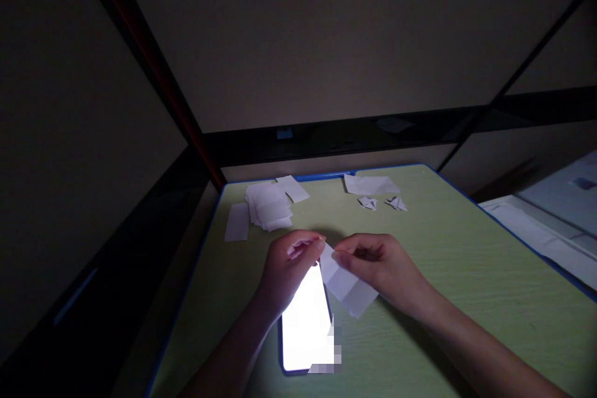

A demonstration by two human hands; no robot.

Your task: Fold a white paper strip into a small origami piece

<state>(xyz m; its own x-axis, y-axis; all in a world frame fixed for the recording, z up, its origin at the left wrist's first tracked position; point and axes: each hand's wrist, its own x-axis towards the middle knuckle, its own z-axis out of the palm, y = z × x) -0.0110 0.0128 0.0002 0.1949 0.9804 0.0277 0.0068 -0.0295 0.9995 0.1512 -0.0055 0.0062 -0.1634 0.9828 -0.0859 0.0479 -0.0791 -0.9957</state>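
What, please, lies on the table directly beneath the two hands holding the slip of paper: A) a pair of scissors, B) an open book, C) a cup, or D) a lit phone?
D: a phone with a bright white screen lies flat on the green table, under the left hand and right hand, which pinch a creased paper slip between them.

Left hand: fingers pinch the upper corner of the paper slip; held above the lit phone
Right hand: fingers grip the same slip's top edge; slip creased, slanting down to the right
Bench: green top, blue rim
Far side: stack of paper slips; single slip; two small folded pieces
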